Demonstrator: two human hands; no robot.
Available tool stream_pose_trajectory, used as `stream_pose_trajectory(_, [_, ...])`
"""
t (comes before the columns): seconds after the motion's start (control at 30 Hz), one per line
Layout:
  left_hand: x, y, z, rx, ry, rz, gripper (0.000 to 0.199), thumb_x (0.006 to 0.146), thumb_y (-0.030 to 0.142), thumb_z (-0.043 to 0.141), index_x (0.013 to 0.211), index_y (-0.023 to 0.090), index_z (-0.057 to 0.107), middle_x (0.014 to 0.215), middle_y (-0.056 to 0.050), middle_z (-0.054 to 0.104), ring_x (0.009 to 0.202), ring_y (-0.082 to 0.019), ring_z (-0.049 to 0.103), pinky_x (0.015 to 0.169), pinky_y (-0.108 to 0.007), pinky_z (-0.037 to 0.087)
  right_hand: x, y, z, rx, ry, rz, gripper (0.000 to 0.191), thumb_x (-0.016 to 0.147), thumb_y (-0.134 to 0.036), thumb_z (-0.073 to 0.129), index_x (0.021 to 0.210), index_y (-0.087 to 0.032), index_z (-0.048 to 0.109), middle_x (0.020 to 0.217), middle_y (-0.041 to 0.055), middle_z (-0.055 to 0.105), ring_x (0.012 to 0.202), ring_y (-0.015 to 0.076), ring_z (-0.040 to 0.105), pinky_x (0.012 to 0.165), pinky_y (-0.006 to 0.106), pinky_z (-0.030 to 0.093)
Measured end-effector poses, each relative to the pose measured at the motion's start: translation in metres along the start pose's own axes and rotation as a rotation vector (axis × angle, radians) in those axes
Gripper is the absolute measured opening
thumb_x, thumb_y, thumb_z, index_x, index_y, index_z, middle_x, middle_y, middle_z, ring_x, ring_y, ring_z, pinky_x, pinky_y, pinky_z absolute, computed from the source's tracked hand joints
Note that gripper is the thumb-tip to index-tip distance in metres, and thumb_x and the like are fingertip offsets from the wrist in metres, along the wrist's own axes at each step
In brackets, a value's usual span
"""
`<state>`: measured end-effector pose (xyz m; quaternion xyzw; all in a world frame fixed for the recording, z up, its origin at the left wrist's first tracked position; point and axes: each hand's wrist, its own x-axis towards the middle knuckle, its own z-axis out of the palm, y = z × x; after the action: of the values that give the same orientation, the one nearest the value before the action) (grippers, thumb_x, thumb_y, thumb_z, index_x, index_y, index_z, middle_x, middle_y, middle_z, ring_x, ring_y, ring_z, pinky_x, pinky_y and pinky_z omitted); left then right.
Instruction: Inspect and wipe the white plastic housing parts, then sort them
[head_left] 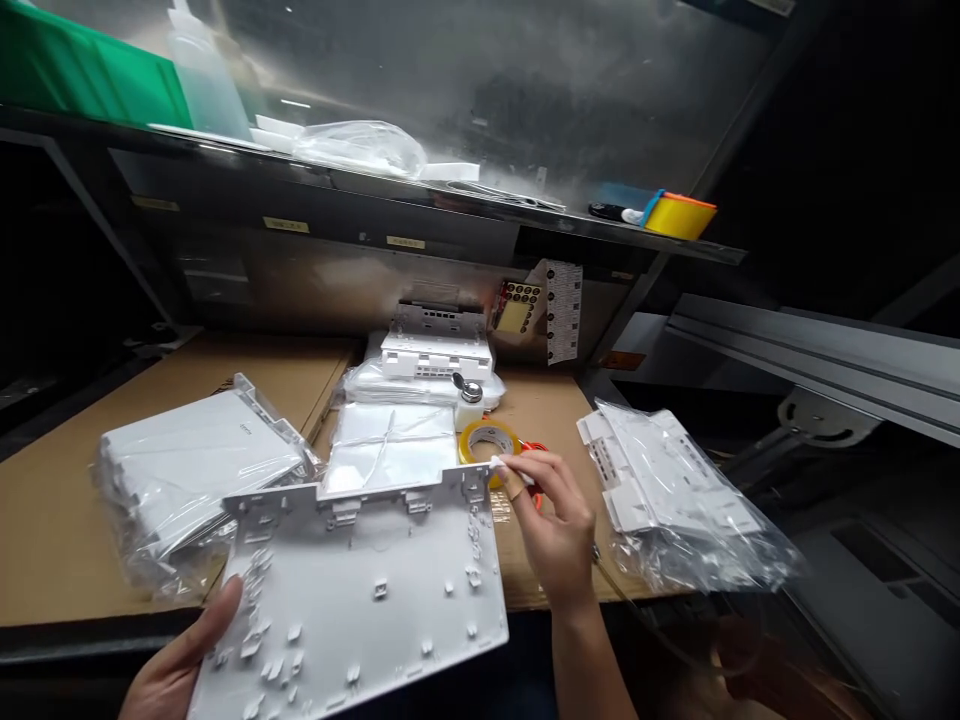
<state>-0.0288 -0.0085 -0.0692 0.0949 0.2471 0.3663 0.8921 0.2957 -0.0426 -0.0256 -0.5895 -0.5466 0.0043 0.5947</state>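
My left hand (184,655) grips the near left corner of a white plastic housing panel (367,600), held flat with its ribbed inner side up. My right hand (551,525) is at the panel's far right corner, with thumb and forefinger pinching a small pale piece there. A roll of yellow tape (489,441) lies just beyond those fingertips, with something orange (534,450) beside it.
Bagged white plastic parts lie at the left (187,470), at the middle (390,445) and at the right (675,495) on the cardboard-covered bench (60,520). A small white bottle with a metal cap (469,400) stands behind. A shelf (375,190) runs overhead with a yellow tub (679,214).
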Motion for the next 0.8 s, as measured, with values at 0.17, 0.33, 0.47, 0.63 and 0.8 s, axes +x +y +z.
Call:
stream_pose_trajectory(0.17, [-0.004,-0.016,0.028,-0.014,0.22,0.081,0.076,0.091,0.034,0.071,0.156,0.038,0.033,0.141,-0.01,0.063,0.131,-0.043,0.052,0.116,-0.062,0.041,-0.002,0.006,0.003,-0.054,0.052,0.074,0.011,0.094,-0.028,0.07,0.101,-0.025,0.078,0.098,0.0045,0.07,0.073,0.0145,0.063,0.059,0.028,0.052])
stream_pose_trajectory(0.33, [0.005,-0.046,0.066,0.1,0.18,0.267,0.095,0.091,0.014,0.07,0.159,0.047,0.013,0.138,-0.006,0.068,0.125,-0.033,0.063,0.115,-0.05,0.046,-0.005,-0.048,0.027,0.109,0.027,-0.181,0.025,0.091,-0.011,0.071,0.109,-0.027,0.075,0.101,0.0043,0.069,0.088,0.0172,0.067,0.07,0.029,0.058])
stream_pose_trajectory(0.47, [0.006,-0.062,0.091,0.038,0.112,0.196,0.099,0.089,0.019,0.074,0.158,0.051,0.011,0.143,0.001,0.066,0.133,-0.031,0.059,0.114,-0.042,0.049,-0.009,-0.086,0.053,0.236,-0.085,-0.279,0.037,0.09,-0.004,0.068,0.118,-0.027,0.072,0.104,0.0046,0.068,0.093,0.017,0.07,0.079,0.03,0.061])
stream_pose_trajectory(0.63, [0.006,-0.066,0.099,-0.009,0.046,0.177,0.097,0.09,0.018,0.071,0.16,0.047,0.01,0.147,-0.002,0.062,0.133,-0.033,0.059,0.113,-0.045,0.05,-0.007,-0.081,0.063,0.235,-0.162,-0.294,0.036,0.091,-0.002,0.064,0.119,-0.024,0.072,0.104,0.0054,0.067,0.094,0.0162,0.07,0.083,0.028,0.06])
stream_pose_trajectory(0.8, [0.009,-0.068,0.104,0.067,0.07,0.227,0.081,0.092,0.019,0.071,0.158,0.042,0.03,0.143,-0.004,0.066,0.13,-0.032,0.061,0.116,-0.046,0.046,-0.004,-0.077,0.057,0.208,-0.073,-0.255,0.029,0.09,-0.004,0.068,0.111,-0.023,0.073,0.1,0.004,0.067,0.089,0.0142,0.069,0.077,0.025,0.059])
